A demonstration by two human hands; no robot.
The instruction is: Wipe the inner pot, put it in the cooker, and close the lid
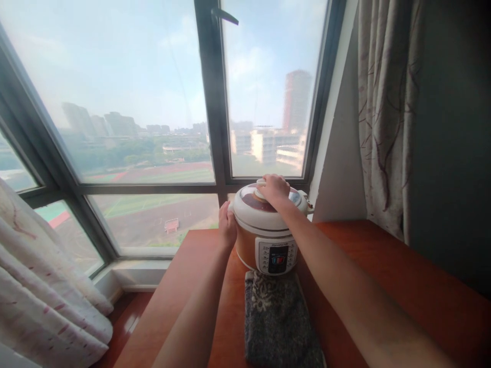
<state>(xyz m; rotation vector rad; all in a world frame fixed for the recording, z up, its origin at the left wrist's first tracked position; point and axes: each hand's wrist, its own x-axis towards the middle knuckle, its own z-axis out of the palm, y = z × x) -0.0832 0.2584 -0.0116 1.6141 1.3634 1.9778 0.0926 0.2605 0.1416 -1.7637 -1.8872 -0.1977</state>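
Observation:
An electric pressure cooker (245, 245) with a gold body, a white lid and a front control panel stands on the reddish wooden table. My right hand (274, 190) is closed over the knob on top of the lid, and its fingers wrap the white handle. At the cooker's left side, my left hand (227, 224) grips the edge by the lid's rim; the side handle there is mostly covered by the fingers. The lid sits on the body. A folded dark grey towel (282, 322) with a pale flower pattern lies right in front of the cooker.
The wooden table (184, 286) reaches up to a large window with grey frames (210, 92). Pale curtains hang at left (42, 291) and right (387, 117). A white wall (339, 174) slants beside the cooker's right side.

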